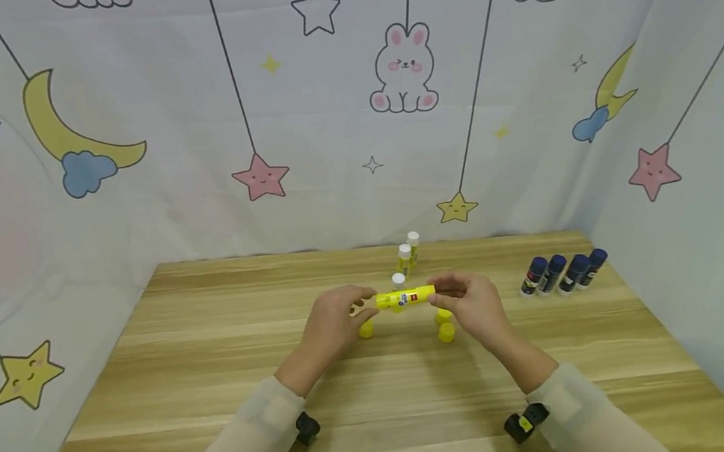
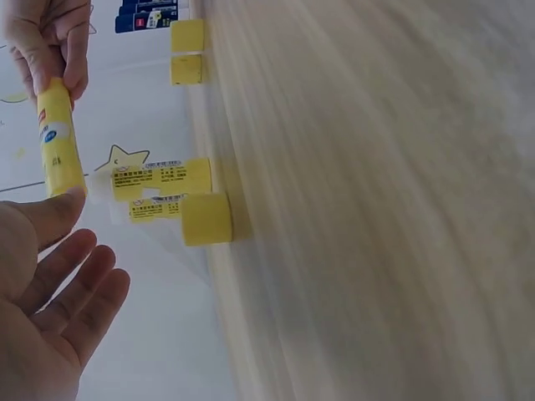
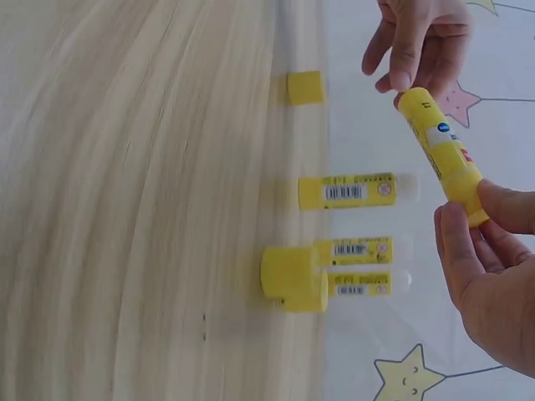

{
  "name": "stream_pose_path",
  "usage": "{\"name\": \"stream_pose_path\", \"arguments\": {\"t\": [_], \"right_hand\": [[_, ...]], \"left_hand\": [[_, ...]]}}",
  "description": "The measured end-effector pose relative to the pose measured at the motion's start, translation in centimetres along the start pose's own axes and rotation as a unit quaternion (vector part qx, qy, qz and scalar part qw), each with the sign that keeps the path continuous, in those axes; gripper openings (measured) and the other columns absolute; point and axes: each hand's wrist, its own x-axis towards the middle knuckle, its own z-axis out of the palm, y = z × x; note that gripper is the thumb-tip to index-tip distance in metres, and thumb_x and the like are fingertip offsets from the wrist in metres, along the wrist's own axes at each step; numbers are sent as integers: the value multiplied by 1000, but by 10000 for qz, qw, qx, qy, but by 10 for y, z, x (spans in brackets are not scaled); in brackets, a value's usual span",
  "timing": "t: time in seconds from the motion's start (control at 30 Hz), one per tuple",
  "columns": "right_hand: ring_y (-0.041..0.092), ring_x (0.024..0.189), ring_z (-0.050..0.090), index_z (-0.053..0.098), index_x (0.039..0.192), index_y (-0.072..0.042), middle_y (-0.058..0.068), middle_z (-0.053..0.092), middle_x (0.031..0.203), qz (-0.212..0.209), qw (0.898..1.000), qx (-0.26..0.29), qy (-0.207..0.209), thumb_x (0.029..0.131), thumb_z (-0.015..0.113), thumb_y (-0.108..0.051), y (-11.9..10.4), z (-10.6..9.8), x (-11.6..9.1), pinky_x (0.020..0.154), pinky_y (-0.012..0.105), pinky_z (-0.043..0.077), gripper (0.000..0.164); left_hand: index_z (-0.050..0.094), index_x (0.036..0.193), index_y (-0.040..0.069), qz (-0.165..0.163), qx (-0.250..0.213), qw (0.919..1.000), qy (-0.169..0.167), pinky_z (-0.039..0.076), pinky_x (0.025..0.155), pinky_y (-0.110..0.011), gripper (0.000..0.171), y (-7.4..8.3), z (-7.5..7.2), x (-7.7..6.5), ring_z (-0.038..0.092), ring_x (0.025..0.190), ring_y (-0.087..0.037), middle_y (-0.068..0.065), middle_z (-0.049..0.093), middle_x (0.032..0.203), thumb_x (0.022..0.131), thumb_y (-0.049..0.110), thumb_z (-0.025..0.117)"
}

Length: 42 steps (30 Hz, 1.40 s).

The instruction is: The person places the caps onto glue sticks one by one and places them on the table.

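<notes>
A yellow glue stick (image 1: 405, 297) is held level above the table between both hands. My left hand (image 1: 336, 323) pinches its left end with thumb and fingertips; in the left wrist view the other fingers of that hand (image 2: 88, 292) are spread. My right hand (image 1: 476, 306) grips the opposite end, its fingers curled round it in the right wrist view (image 3: 493, 259). Below stand loose yellow caps: one cap (image 1: 366, 329) near the left hand and two, one a cap (image 1: 446, 333) in front, near the right. Behind the held stick is an upright yellow glue stick (image 1: 399, 280) with a white top, partly hidden.
Two more white-topped yellow glue sticks, one a stick (image 1: 404, 258) in front, stand near the table's back edge. Several dark-blue-capped sticks (image 1: 565, 275) form a row at the right. A patterned white curtain (image 1: 327, 109) surrounds the wooden table (image 1: 214, 350).
</notes>
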Motion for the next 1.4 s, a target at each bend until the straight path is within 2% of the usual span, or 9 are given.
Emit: {"name": "stream_pose_path", "arguments": {"t": [0.1,0.2,0.37,0.47,0.63,0.8,1.1,1.27,1.4], "right_hand": [[26,107,69,74,116,-9,10,74,113,-12,9994,-360,6,92,77,-16,2,-9,2,87,37,59,25],[28,106,70,74,118,-9,11,74,114,-149,9965,-827,7,93,76,-19,3,-20,4,88,42,59,27],[30,106,69,72,123,-9,11,73,116,-279,9868,-1591,-73,96,73,-23,6,-43,10,86,45,59,31],[30,103,70,72,124,-9,12,74,116,-365,9798,-1966,-92,96,72,-21,7,-59,14,81,45,59,30],[32,100,71,72,122,-4,16,74,114,-766,9614,-2641,-98,96,72,-16,6,-83,21,80,47,59,28],[34,100,70,72,119,-2,17,74,112,-998,9438,-3135,-324,95,72,-11,6,-97,27,83,49,59,26],[37,103,69,71,121,2,20,72,116,-974,9159,-3846,-611,96,68,-7,13,-109,41,83,51,59,26],[40,107,68,70,122,4,23,71,119,-774,9070,-4089,-638,97,64,-2,18,-110,48,83,51,59,27],[41,107,68,69,124,5,24,69,122,-655,8991,-4287,-594,97,59,1,22,-113,48,77,45,60,29]], "left_hand": [[73,122,13,-194,-185,9996,-77,60,79,-33,35,-3,2,1,72,95,-17,-1,75,115,90,26,79],[72,125,12,-519,-476,9973,-186,60,83,-35,38,-5,5,3,71,99,-18,-2,74,118,92,30,77],[71,124,14,-1146,-987,9881,-262,59,87,-38,38,-12,9,6,69,104,-20,-2,72,122,92,32,78],[71,124,14,-1331,-1152,9840,-291,59,88,-40,39,-15,12,7,68,105,-22,-2,72,122,91,32,78],[70,126,11,-1531,-1386,9776,-397,59,90,-43,40,-16,16,10,68,108,-25,-6,71,122,92,30,78],[68,127,8,-1741,-1563,9710,-496,58,92,-43,41,-15,20,15,67,111,-27,-7,71,123,92,28,77],[68,128,11,-1978,-1824,9610,-636,58,91,-41,42,-11,26,22,67,111,-27,-6,69,127,90,25,79],[67,128,10,-1986,-1944,9581,-690,59,89,-41,43,-12,33,24,66,112,-29,-8,68,127,90,25,79],[66,130,9,-1969,-1979,9576,-719,59,88,-41,45,-9,34,25,66,113,-29,-8,68,129,90,26,79]]}}
